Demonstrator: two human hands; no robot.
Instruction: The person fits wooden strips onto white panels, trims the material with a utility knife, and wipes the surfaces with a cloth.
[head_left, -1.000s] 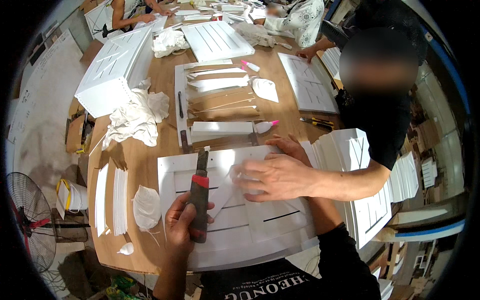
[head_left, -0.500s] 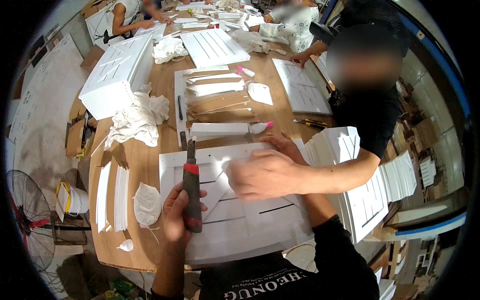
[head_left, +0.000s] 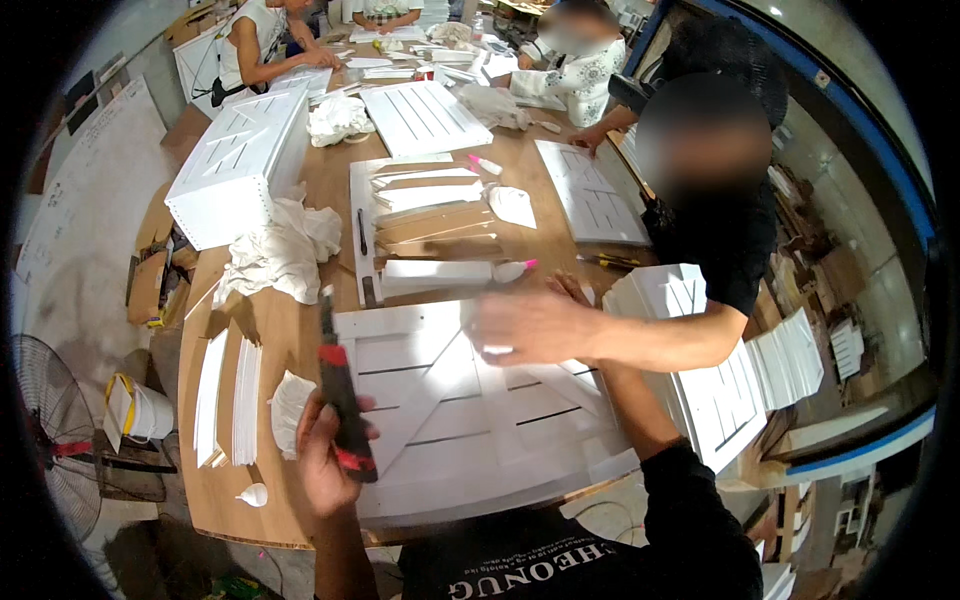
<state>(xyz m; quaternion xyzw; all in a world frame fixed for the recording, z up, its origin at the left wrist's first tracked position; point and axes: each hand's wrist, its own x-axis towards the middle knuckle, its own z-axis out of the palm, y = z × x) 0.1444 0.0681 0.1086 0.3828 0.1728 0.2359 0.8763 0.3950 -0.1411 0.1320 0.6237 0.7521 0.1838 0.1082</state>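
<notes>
My left hand [head_left: 322, 450] is wrapped round a hand tool [head_left: 345, 410] with a black-and-red handle and a narrow tip pointing up, left of a white slatted panel [head_left: 430, 465]. The panel lies flat before me, with dark slots and diagonal strips. My right arm reaches along its right side. At its far edge my right hand [head_left: 568, 286] shows only some outstretched fingers; a co-worker's forearm [head_left: 650, 338] hides the rest. That co-worker's blurred hand [head_left: 530, 328] is over the panel, with a small white piece by its fingertips.
Stacked white panels [head_left: 715, 385] stand at the right. White and brown strips [head_left: 240, 400], a white cloth bundle [head_left: 292, 400] and a small white nozzle bottle [head_left: 253, 494] lie at the left. Beyond are crumpled cloth [head_left: 285, 250], a white box-like piece [head_left: 220, 200] and a glue bottle [head_left: 513, 270].
My left hand has moved left and slightly down with the tool, off the panel's surface. The co-worker's hand has shifted a little over the panel.
</notes>
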